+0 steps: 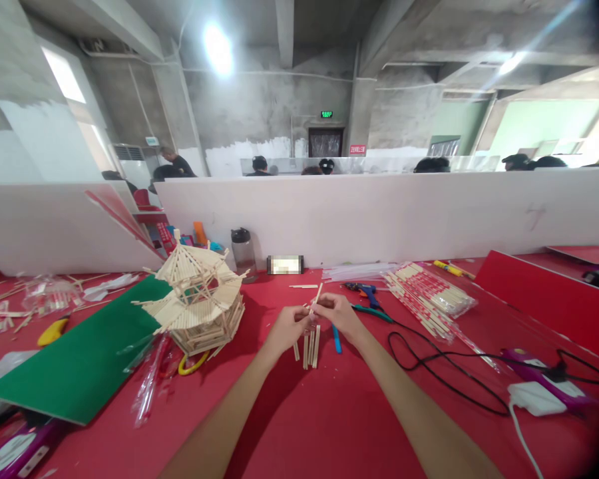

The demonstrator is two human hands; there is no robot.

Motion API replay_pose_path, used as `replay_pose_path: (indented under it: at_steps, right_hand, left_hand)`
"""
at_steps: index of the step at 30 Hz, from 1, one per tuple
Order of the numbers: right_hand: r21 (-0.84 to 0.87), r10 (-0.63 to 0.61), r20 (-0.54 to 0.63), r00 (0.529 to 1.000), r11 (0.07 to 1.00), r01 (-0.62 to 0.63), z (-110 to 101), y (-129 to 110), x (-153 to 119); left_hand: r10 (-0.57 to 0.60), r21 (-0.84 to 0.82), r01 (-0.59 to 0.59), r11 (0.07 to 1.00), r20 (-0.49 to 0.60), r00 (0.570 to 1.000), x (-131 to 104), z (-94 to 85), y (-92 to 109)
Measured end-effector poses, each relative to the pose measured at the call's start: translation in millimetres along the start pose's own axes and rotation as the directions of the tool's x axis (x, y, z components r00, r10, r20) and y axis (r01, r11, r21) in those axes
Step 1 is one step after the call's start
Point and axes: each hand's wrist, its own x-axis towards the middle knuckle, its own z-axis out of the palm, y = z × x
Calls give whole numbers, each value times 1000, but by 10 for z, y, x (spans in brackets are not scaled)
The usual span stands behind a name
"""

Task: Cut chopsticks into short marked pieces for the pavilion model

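Both hands meet above the red table [299,419], near its middle. My left hand [290,327] has its fingers closed round the lower part of a short wooden stick [318,293]. My right hand [340,315] pinches the same stick from the other side. Just below the hands, several cut sticks [311,349] lie side by side on the table. A blue tool [337,339] rests right of them. To the left stands a pagoda-like model [199,299] built of wooden sticks, with two tiers of roof.
A green board [80,352] lies at the left. Behind stand a bottle [243,253] and a white partition [369,216]. At the right are a glue gun [367,293], packs of chopsticks [429,299], a black cable [429,372] and a white plug [536,398].
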Motion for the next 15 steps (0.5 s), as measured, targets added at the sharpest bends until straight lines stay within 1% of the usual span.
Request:
replay_pose_path:
  at_steps: [3, 6, 9, 15]
  right_hand:
    - [-16, -10, 6, 1000, 1000, 10, -8, 17, 5]
    - [-22, -24, 20, 1000, 999, 25, -16, 36, 11]
    - [-2, -11, 26, 1000, 1000, 11, -19, 49, 22]
    - [48, 19, -36, 999, 999, -18, -17, 31, 25]
  left_hand:
    - [-50, -39, 50, 998, -2, 999, -4, 3, 6]
    - [-62, -26, 62, 998, -1, 998, -6, -3, 26]
    - [-65, -3, 65, 998, -8, 998, -2, -10, 26]
    - [-62, 15, 62, 998, 1, 998, 13, -17, -33]
